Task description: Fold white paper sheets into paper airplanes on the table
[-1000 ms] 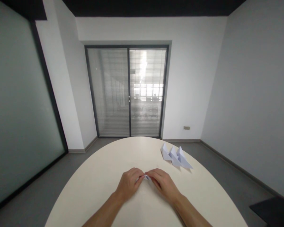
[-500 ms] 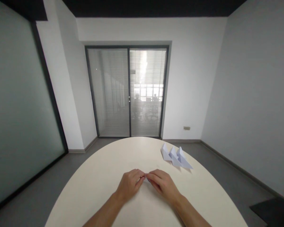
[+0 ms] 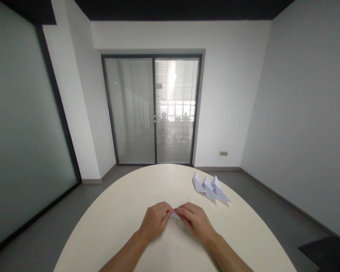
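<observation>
My left hand (image 3: pixel 156 219) and my right hand (image 3: pixel 196 220) meet at the fingertips over the middle of the table. Both are closed in a pinch, thumbs against forefingers. A small pale piece of paper (image 3: pixel 173 214) shows between them, mostly hidden behind the fingers; its shape I cannot make out. Beyond my right hand, 3 white folded paper boats (image 3: pixel 210 187) stand close together in a slanting row.
The round cream table (image 3: pixel 113 223) curves away on both sides. Past its far edge is a glass door (image 3: pixel 130 113) with blinds. A dark flat object (image 3: pixel 325 251) lies on the floor at lower right.
The fingertips have shifted very slightly, still pinched together in the same place. The paper boats have not moved.
</observation>
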